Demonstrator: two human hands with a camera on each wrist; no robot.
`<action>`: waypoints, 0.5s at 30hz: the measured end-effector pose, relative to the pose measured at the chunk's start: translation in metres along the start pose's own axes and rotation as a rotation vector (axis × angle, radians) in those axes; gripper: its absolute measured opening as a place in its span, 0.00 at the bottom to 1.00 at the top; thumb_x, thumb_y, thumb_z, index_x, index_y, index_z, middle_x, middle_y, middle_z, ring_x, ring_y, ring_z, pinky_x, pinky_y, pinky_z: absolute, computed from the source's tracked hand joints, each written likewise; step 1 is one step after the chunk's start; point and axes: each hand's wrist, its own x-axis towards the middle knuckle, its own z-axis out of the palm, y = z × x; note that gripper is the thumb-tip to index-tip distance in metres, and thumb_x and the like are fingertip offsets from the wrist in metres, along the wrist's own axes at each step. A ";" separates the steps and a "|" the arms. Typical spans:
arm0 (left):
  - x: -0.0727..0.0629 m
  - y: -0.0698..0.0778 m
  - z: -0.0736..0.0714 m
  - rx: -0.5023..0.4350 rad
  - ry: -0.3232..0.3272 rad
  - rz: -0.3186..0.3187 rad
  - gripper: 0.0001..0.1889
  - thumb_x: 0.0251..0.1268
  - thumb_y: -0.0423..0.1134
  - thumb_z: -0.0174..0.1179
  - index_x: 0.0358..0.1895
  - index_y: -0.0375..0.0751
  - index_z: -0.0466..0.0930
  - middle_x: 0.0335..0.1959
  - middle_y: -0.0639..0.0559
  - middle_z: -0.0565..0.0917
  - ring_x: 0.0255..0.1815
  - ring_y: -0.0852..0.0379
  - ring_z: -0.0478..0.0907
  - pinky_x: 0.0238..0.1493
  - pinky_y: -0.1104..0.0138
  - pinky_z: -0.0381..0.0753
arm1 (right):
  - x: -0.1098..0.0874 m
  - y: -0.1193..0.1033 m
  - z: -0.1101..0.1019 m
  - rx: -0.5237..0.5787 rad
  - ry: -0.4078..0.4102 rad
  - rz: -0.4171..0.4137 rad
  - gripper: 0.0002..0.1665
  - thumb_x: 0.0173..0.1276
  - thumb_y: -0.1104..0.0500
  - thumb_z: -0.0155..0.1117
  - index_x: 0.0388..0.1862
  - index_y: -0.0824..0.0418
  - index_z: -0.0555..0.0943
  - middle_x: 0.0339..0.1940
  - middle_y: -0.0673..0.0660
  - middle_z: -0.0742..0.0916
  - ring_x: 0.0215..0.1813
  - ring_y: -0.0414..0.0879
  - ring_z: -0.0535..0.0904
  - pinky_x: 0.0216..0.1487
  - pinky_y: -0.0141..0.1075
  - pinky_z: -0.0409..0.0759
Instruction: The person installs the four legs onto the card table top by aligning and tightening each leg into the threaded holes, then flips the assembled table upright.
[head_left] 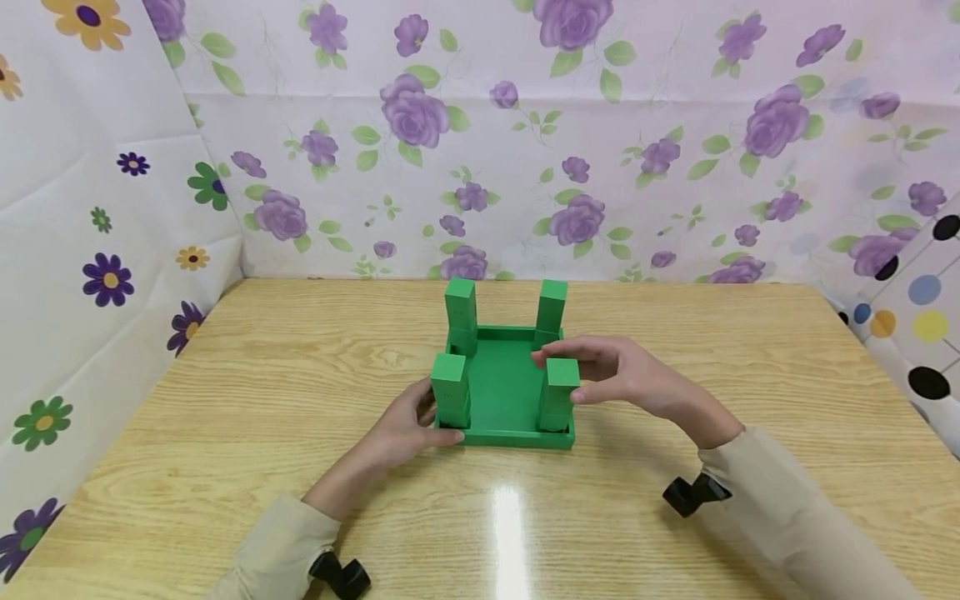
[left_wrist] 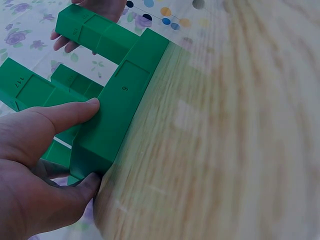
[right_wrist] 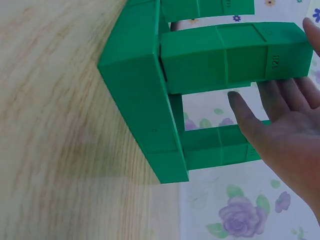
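A shallow green tray lies on the table, with a tall stack of green blocks standing in each corner. My left hand grips the tray's near-left corner beside the near-left stack; its thumb lies against the front wall. The right hand is around the upper part of the near-right stack, thumb by its right side and fingers behind it. In the right wrist view those fingers look loosely spread; the stack partly hides them. Numbers mark the blocks, including 128 on the near-right stack.
Two further stacks, the far-left and the far-right, rise at the tray's back corners. Wood-grain table surrounds the tray. Flowered sheeting hangs behind it, and dotted sheeting borders the right side.
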 end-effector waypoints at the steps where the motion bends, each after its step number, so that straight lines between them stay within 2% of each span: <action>1: 0.000 0.000 0.000 -0.001 0.001 -0.001 0.43 0.53 0.24 0.69 0.73 0.38 0.58 0.69 0.41 0.66 0.72 0.42 0.57 0.71 0.51 0.58 | 0.001 -0.001 0.000 -0.003 -0.005 0.001 0.30 0.66 0.66 0.65 0.68 0.61 0.72 0.64 0.58 0.78 0.63 0.47 0.73 0.52 0.35 0.76; 3: 0.000 0.000 0.000 -0.001 0.002 -0.002 0.43 0.53 0.24 0.69 0.73 0.38 0.58 0.68 0.41 0.66 0.72 0.42 0.57 0.71 0.51 0.58 | 0.002 -0.001 -0.001 -0.008 -0.010 0.000 0.30 0.66 0.67 0.65 0.67 0.61 0.73 0.63 0.58 0.79 0.49 0.46 0.76 0.44 0.34 0.75; 6: -0.001 0.001 0.000 -0.002 0.000 -0.002 0.43 0.53 0.24 0.69 0.73 0.38 0.58 0.68 0.41 0.67 0.72 0.42 0.58 0.70 0.52 0.58 | 0.004 -0.003 0.000 -0.006 -0.009 0.015 0.29 0.65 0.66 0.66 0.65 0.61 0.75 0.61 0.58 0.80 0.33 0.47 0.69 0.36 0.35 0.71; 9: -0.001 0.001 0.000 -0.002 0.004 -0.004 0.43 0.53 0.24 0.69 0.73 0.38 0.59 0.68 0.40 0.67 0.72 0.42 0.58 0.70 0.51 0.59 | 0.004 -0.004 0.000 -0.002 -0.001 0.042 0.28 0.64 0.65 0.67 0.64 0.61 0.76 0.59 0.58 0.81 0.30 0.48 0.65 0.34 0.35 0.71; 15: 0.000 0.000 0.000 -0.001 0.005 -0.010 0.42 0.53 0.25 0.69 0.73 0.39 0.60 0.68 0.41 0.66 0.72 0.42 0.57 0.70 0.51 0.58 | 0.004 -0.004 0.003 -0.034 0.037 0.079 0.27 0.62 0.63 0.70 0.62 0.57 0.78 0.57 0.56 0.82 0.34 0.49 0.69 0.35 0.35 0.73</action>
